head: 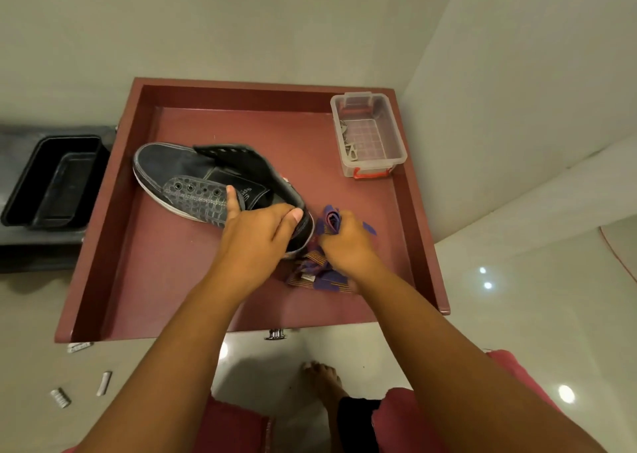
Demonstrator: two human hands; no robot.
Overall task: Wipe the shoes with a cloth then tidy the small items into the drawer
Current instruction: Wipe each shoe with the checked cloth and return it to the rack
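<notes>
A black lace-less sneaker [193,177] with a white sole lies on its side in the open reddish drawer [86,280], toe to the left. My left hand [256,232] grips its heel collar, thumb up on the eyelet panel. Just right of the heel, my right hand [346,242] holds a bunched purple and orange patterned cloth [319,275]. The cloth is pressed near the shoe's heel and trails onto the drawer floor.
A clear plastic box [368,134] with a red latch holds small metal pieces at the drawer's back right. A black tray [51,184] sits on a dark shelf to the left. Small silvery items [103,383] lie on the glossy floor, front left. My bare foot [324,380] stands below the drawer handle [275,333].
</notes>
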